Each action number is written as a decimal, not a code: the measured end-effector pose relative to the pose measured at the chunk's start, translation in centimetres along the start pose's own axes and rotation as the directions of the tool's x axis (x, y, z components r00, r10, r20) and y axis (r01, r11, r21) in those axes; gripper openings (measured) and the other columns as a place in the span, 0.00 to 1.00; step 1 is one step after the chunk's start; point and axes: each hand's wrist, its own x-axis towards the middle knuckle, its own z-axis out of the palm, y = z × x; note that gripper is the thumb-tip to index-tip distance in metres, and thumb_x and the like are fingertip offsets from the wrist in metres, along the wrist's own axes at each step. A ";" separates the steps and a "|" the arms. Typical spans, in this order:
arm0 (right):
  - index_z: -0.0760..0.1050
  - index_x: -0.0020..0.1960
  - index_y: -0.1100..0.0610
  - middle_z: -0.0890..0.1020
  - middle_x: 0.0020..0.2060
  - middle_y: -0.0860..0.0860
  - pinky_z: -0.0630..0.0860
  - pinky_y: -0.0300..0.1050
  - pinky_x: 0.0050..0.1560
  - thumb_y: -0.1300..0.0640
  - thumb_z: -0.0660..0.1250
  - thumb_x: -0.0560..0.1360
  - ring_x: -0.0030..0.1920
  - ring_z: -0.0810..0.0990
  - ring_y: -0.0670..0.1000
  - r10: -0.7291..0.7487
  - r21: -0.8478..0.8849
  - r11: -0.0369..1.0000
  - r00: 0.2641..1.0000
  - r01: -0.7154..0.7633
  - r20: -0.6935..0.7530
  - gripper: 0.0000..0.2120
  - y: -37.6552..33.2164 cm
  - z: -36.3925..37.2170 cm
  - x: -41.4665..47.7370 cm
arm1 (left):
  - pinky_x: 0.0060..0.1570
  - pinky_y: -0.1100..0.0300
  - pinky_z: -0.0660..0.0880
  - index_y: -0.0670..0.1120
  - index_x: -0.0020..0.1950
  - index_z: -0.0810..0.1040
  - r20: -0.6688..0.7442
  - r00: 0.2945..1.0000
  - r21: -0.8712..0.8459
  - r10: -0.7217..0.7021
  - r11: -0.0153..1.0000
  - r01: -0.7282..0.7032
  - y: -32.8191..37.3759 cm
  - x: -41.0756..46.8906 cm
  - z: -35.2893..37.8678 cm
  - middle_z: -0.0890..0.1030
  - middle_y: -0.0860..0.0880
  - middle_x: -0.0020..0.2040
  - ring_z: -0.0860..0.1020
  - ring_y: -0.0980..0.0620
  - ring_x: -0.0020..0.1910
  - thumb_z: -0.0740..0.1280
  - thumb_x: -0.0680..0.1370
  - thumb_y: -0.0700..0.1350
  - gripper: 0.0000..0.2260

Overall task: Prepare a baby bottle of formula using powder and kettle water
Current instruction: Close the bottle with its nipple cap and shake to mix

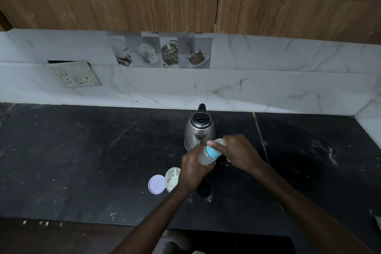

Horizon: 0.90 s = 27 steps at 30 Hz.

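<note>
Before the kettle (199, 130), both hands on the tilted bottle (207, 155).

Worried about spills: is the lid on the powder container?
No, the lid lies on the counter beside the open powder container.

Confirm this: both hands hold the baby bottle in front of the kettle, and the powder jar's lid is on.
Wrong: the head view shows the powder jar open, its lid lying on the counter beside it. The rest stands.
</note>
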 end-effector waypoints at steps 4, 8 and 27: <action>0.72 0.65 0.49 0.87 0.43 0.49 0.83 0.42 0.32 0.29 0.69 0.75 0.35 0.88 0.49 0.004 0.413 0.906 0.977 -0.093 0.212 0.30 1.2 -0.9 0.0 | 0.53 0.66 0.78 0.54 0.66 0.81 -0.014 1.000 -0.033 -0.006 0.999 0.006 0.3 -0.1 -0.5 0.86 0.56 0.55 0.83 0.60 0.54 0.82 0.68 0.50 0.27; 0.57 0.79 0.35 0.83 0.61 0.43 0.87 0.48 0.47 0.38 0.78 0.71 0.45 0.89 0.47 -0.080 0.479 0.878 0.989 0.012 0.121 0.43 1.9 -0.3 -0.2 | 0.54 0.68 0.79 0.59 0.67 0.78 -0.029 0.998 -0.084 -0.058 0.995 0.055 1.7 0.2 -0.7 0.85 0.60 0.58 0.82 0.63 0.57 0.82 0.68 0.56 0.29; 0.46 0.82 0.28 0.84 0.62 0.35 0.88 0.46 0.46 0.38 0.82 0.68 0.53 0.89 0.45 0.010 0.740 0.669 0.995 0.067 -0.099 0.56 -1.7 4.9 -3.4 | 0.52 0.61 0.81 0.58 0.67 0.79 0.401 0.902 -0.594 -0.160 0.705 0.388 5.1 -1.8 -4.2 0.84 0.61 0.57 0.82 0.58 0.58 0.71 0.65 0.38 0.31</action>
